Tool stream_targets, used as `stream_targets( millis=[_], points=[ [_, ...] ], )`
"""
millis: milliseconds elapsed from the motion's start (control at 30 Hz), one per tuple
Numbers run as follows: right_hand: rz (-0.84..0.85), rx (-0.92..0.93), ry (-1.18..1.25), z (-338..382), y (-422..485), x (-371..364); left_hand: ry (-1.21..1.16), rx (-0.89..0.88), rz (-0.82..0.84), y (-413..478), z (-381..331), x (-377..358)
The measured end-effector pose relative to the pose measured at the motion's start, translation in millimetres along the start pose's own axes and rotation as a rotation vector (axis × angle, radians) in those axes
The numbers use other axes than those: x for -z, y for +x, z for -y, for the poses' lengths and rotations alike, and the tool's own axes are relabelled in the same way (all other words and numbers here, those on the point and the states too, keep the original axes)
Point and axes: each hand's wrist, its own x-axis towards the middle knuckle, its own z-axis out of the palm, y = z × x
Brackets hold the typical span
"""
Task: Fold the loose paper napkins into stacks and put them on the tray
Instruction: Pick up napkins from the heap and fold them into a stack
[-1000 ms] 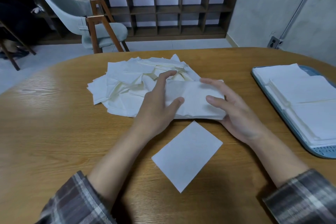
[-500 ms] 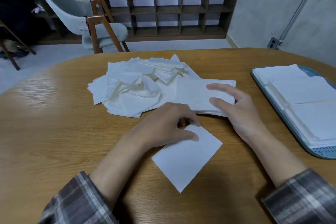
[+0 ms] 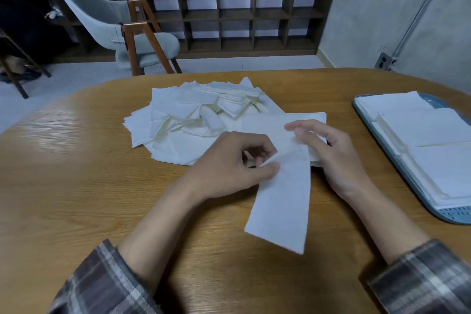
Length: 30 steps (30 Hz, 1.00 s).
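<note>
Since half a second ago, your left hand (image 3: 229,163) has been lifting the folded napkin (image 3: 281,199) that was lying flat near the front edge of the table (image 3: 76,186); its far end is now coming up off the wood and the sheet is reading as a long strip instead of a diamond. You are pinching that far end between the thumb and curled fingers of the left hand, while the near end is trailing down toward you, its corner at or close to the wood. Your right hand (image 3: 328,158) is resting half-curled and loose on the flat napkin stack (image 3: 267,122), its fingers touching the top sheet just beside the lifted strip and not closing on anything. That stack is lying against the right side of the loose napkin pile (image 3: 193,115), which is spreading across the middle of the table toward its far edge. The tray (image 3: 446,214) is sitting at the right edge of the table, well apart from your hands, and folded napkin stacks (image 3: 428,132) are filling it.
</note>
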Motion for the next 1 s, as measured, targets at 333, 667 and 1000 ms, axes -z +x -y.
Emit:
stream_targets(
  millis=[333, 667, 1000],
  points=[
    [0.126, 0.035, 0.061, 0.2, -3.0, -3.6, -0.123, 0.039, -0.155, 4.5, 2.2, 0.0],
    [-0.050, -0.096, 0.139, -2.0, 1.0, 2.1, -0.220, 0.211, -0.223, 6.0, 6.2, 6.3],
    [0.231, -0.064, 0.184, 2.9, -3.8, -2.5, -0.114, 0.084, -0.301, 4.6, 3.4, 11.3]
  ],
)
